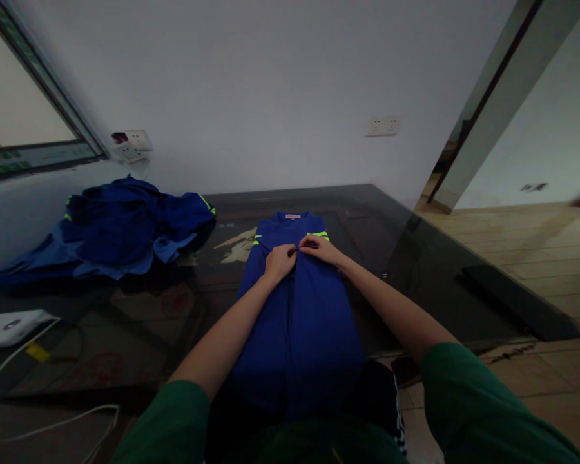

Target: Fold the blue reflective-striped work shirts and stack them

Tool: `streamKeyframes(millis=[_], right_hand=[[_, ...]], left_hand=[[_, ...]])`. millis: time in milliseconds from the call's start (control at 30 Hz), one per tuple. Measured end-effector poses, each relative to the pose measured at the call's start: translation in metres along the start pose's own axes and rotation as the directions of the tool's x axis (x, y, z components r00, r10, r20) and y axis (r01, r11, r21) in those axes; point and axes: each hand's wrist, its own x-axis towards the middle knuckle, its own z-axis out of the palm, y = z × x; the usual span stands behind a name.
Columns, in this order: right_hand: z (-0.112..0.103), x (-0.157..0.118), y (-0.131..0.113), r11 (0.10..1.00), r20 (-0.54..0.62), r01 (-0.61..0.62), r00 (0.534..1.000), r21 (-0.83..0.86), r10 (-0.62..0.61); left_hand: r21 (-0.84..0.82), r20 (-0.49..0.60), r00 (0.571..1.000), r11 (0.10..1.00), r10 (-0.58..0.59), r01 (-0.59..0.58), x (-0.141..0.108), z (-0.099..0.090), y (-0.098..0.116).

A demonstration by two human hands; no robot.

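Observation:
A blue garment (319, 316) with yellow-green stripes lies on the dark glossy table, its collar and white label toward the wall and its lower part hanging over the near edge. Its front opening runs down the middle. My left hand (281, 261) is closed on the garment's left front edge, just below the chest. Beside it, almost touching, my right hand (318, 249) pinches the cloth at the opening between thumb and fingers. The small bit of cloth between my fingertips is too dark to make out.
A heap of blue clothes (120, 225) lies at the table's back left. A white device (12, 327) with a cable sits at the left edge. On the right of the table (391, 258) is a flat black object (517, 299). A wall with sockets stands behind.

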Motion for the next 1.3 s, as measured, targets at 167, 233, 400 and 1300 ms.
streamKeyframes(millis=[167, 233, 400, 1300], right_hand=[[0.001, 0.005, 0.003, 0.997, 0.079, 0.017, 0.997, -0.082, -0.010], [0.003, 0.008, 0.003, 0.987, 0.130, 0.055, 0.991, -0.154, -0.035], [0.009, 0.010, 0.004, 0.916, 0.204, 0.145, 0.976, -0.373, -0.072], [0.053, -0.003, -0.013, 0.761, -0.169, -0.232, 0.972, -0.605, 0.162]], left_hand=[[-0.077, 0.136, 0.986, 0.993, 0.097, -0.088, 0.009, -0.005, -0.011], [-0.085, 0.223, 0.963, 0.987, 0.151, -0.135, 0.011, -0.011, -0.017], [-0.093, 0.238, 0.938, 0.967, 0.252, -0.237, -0.001, -0.027, -0.028], [-0.069, 0.102, 0.958, 0.963, 0.267, -0.261, -0.031, -0.018, -0.032]])
